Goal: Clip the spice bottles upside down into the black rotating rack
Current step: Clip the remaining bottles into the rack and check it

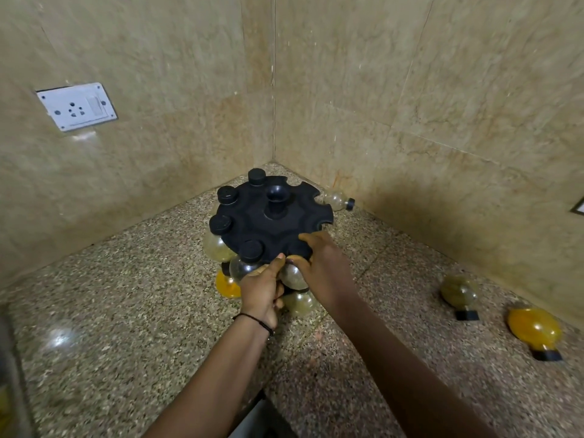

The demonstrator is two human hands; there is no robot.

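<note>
The black rotating rack [268, 226] stands in the counter's corner, with several round spice bottles hanging from its rim, black caps [252, 250] on top. At the front rim a clear bottle [292, 275] sits at a slot, held between both hands. My left hand [262, 287] grips it from the left, thumb up at the rim. My right hand [322, 263] covers its right side, fingers on the rack's top. Lower bottles, one orange [226, 287], show under the rack.
Three loose bottles lie on the speckled granite counter [126, 311]: a clear one [337, 200] behind the rack by the wall, a greenish one [459, 295] and an orange one [535, 331] at the right. Tiled walls close the corner. A white socket [76, 106] is on the left wall.
</note>
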